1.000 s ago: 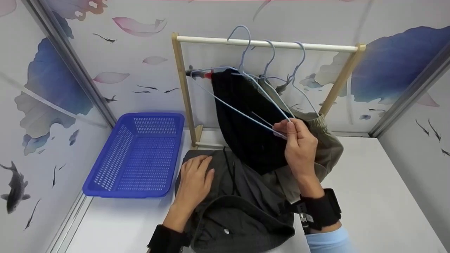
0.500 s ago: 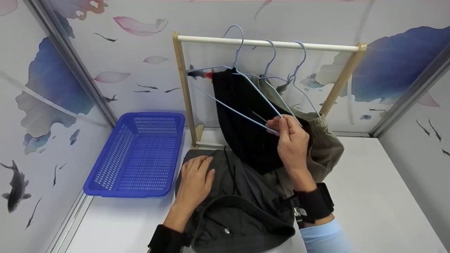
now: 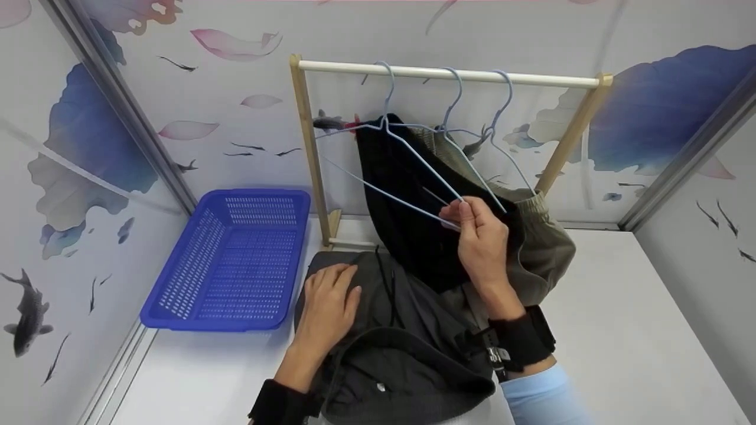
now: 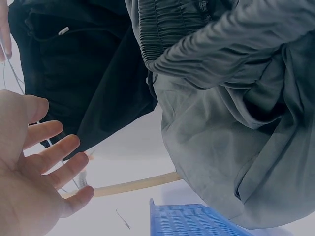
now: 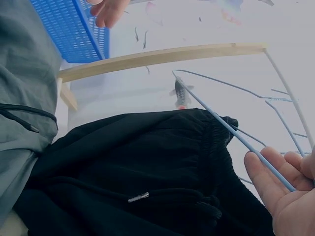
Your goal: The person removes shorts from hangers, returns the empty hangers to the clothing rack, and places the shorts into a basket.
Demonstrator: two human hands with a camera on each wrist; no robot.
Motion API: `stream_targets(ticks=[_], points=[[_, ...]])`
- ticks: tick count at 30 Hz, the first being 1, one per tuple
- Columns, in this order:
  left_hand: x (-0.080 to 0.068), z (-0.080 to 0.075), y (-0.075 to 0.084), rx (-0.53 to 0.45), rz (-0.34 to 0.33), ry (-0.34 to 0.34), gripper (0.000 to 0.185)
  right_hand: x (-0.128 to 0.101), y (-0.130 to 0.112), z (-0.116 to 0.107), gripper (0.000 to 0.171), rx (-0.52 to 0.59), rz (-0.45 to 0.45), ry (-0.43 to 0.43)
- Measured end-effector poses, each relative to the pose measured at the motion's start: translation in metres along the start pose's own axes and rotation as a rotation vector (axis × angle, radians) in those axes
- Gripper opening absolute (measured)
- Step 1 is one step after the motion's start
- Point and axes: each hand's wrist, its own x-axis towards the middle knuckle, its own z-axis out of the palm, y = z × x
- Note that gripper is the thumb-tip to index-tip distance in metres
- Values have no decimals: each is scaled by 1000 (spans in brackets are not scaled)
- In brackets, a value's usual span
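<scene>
My right hand [image 3: 460,213] pinches the lower corner of a light blue wire hanger [image 3: 407,154], whose hook sits at the white rail [image 3: 531,78] of a small wooden rack. Black shorts [image 3: 407,200] hang just behind that hanger. In the right wrist view the hanger wire [image 5: 231,130] runs across my fingers [image 5: 275,187], above the black shorts [image 5: 147,172]. My left hand [image 3: 331,283] rests flat, fingers straight, on a dark grey garment [image 3: 407,354] lying on the table. The left wrist view shows that open palm [image 4: 29,182] beside the grey garment [image 4: 236,123].
Two more blue hangers [image 3: 472,118] hang on the rail to the right, with an olive garment [image 3: 546,242] drooping below them. A blue plastic basket [image 3: 230,260] stands at the left, against the wall. The white table [image 3: 638,330] stretches out to the right.
The right hand has carried the hanger leftward. Its hook has slid left and dropped from above the rail down to it. The left hand has stayed on the grey garment.
</scene>
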Motion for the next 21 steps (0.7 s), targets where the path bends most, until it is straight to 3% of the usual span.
stream_targets(ticks=[8, 15, 21], points=[[-3, -5, 3, 2, -4, -8, 32, -4, 3, -2, 24, -15, 13, -47], [-8, -10, 5, -15, -3, -15, 31, -12, 8, -13, 22, 3, 64, -149], [-16, -16, 11, -24, -20, -39, 33, -21, 11, -26, 22, -91, 106, -222]])
